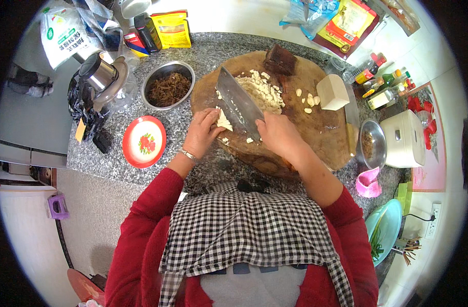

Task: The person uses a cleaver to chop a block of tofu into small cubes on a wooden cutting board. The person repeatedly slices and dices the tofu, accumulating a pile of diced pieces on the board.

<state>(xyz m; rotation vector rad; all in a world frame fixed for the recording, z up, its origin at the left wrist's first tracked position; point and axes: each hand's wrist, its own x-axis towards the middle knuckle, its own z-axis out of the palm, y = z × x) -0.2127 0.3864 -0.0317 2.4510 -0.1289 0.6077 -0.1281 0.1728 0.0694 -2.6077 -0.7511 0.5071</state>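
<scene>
My right hand grips a broad steel cleaver, whose blade lies slantwise across the left of a round wooden chopping board. Left of the blade, the fingertips of my left hand press on a few thin pale slices. Beyond the blade spreads a heap of pale chopped pieces, possibly tofu. A dark brown block sits at the board's far edge. Several peeled garlic cloves lie beside a pale block on the right. The cleaver's handle is hidden by my hand.
A second knife with a wooden handle rests on the board's right edge. Left stand a steel bowl of brown shreds and a red-rimmed plate. Another steel bowl, a pink cloth and bottles are on the right.
</scene>
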